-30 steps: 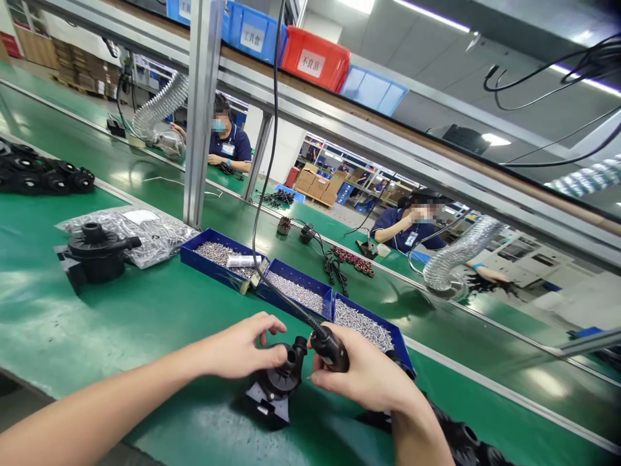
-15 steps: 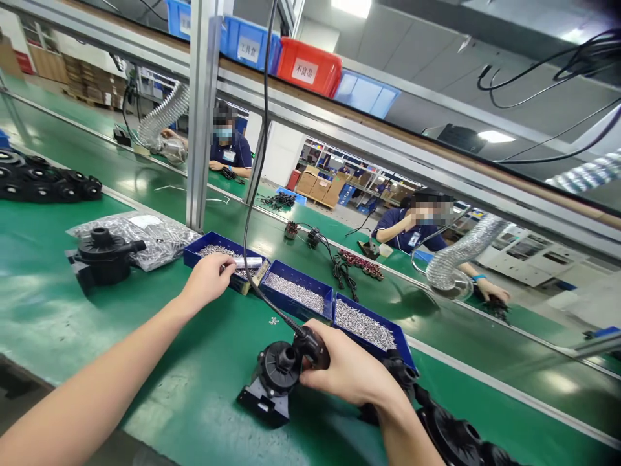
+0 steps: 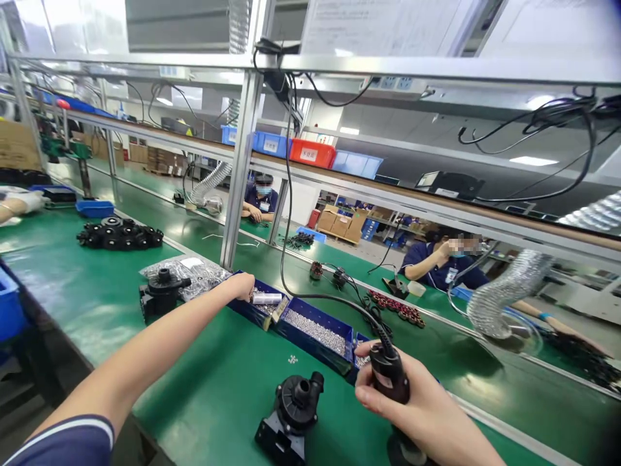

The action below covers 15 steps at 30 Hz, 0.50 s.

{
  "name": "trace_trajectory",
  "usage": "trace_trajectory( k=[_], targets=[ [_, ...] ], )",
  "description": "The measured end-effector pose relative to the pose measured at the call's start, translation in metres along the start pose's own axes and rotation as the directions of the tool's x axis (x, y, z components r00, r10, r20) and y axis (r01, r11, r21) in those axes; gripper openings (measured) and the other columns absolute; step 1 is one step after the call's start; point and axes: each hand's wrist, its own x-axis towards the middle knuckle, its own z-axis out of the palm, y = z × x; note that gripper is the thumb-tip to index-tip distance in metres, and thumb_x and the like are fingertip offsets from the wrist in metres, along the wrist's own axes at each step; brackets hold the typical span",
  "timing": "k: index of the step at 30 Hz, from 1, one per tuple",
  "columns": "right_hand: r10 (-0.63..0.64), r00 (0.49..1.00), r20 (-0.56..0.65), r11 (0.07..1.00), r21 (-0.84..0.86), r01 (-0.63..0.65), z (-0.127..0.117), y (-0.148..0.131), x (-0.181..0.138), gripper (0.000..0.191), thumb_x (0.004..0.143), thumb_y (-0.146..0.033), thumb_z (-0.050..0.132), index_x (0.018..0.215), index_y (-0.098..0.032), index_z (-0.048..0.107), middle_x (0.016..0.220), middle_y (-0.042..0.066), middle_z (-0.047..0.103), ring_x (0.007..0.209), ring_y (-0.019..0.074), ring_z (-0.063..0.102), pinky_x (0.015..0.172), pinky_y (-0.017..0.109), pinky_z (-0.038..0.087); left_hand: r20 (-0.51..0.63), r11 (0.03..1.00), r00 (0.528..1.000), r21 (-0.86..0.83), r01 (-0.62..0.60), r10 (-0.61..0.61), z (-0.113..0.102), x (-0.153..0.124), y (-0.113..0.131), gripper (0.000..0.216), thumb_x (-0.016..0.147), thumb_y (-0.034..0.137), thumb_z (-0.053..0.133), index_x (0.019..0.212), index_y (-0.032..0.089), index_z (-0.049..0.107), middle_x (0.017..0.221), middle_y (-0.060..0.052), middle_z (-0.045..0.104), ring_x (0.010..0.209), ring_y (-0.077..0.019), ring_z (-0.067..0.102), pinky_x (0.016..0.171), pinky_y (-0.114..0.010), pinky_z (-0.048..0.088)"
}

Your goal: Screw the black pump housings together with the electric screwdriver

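Observation:
A black pump housing [image 3: 292,413] stands on the green bench in front of me, with no hand on it. My right hand [image 3: 421,409] grips a black corded electric screwdriver [image 3: 389,377], lifted to the right of the pump. My left hand [image 3: 240,285] reaches forward into the leftmost blue screw tray [image 3: 255,312]; its fingertips are hidden among the screws, so what they hold is unclear. A white tube [image 3: 266,298] lies in that tray beside the hand.
A second blue tray of screws [image 3: 315,332] sits right of the first. Another black pump [image 3: 162,293] and a bag of parts [image 3: 201,274] lie at left, more black parts [image 3: 119,234] farther back. A metal post [image 3: 239,175] rises behind the trays. Two co-workers sit across the line.
My right hand has lifted the screwdriver off the pump and moved it right. My left hand stays at the left screw tray. My head has tilted up, showing more of the line.

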Motion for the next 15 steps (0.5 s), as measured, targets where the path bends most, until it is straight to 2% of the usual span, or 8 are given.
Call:
trace_trajectory(
  k=[3,8,11,15],
  targets=[
    [-0.012,1.000,-0.018,1.000,0.003,0.012,0.000,-0.004,-0.004,0.057,0.091,-0.055,0.077,0.129,-0.021,0.052,0.096,0.004,0.068,0.083,0.0224,0.060,0.079,0.038,0.048,0.062,0.998,0.997,0.052,0.041,-0.045,0.002,0.011,0.014,0.029,0.103,0.042,0.075,0.095,0.014,0.072,0.093,-0.005,0.073,0.090,-0.0222,0.072,0.090,-0.040,0.061],
    [-0.027,1.000,-0.013,1.000,0.000,0.027,-0.002,-0.009,-0.007,0.056,0.091,-0.054,0.078,0.128,-0.020,0.053,0.097,0.005,0.069,0.085,0.0226,0.060,0.079,0.038,0.047,0.079,0.990,0.993,0.114,0.079,-0.088,0.011,0.018,0.020,0.021,0.100,0.033,0.079,0.103,0.013,0.072,0.106,-0.007,0.072,0.102,-0.0249,0.071,0.095,-0.043,0.061],
    [-0.025,1.000,-0.010,1.000,-0.002,0.025,-0.005,-0.010,-0.008,0.052,0.093,-0.052,0.077,0.128,-0.020,0.054,0.098,0.005,0.069,0.086,0.0222,0.059,0.081,0.038,0.047,0.037,0.988,0.994,0.117,0.098,-0.103,0.012,0.013,0.013,0.020,0.098,0.029,0.080,0.105,0.013,0.072,0.110,-0.008,0.072,0.105,-0.0254,0.071,0.096,-0.043,0.061],
    [-0.034,0.999,-0.017,0.999,0.014,0.034,-0.006,-0.011,-0.010,0.049,0.094,-0.050,0.078,0.126,-0.021,0.056,0.098,0.004,0.069,0.087,0.0222,0.061,0.080,0.037,0.048,-0.083,0.991,0.991,0.075,0.115,-0.108,0.010,0.004,0.002,0.021,0.100,0.032,0.078,0.103,0.013,0.072,0.108,-0.008,0.073,0.106,-0.0253,0.071,0.099,-0.045,0.059]
  ],
)
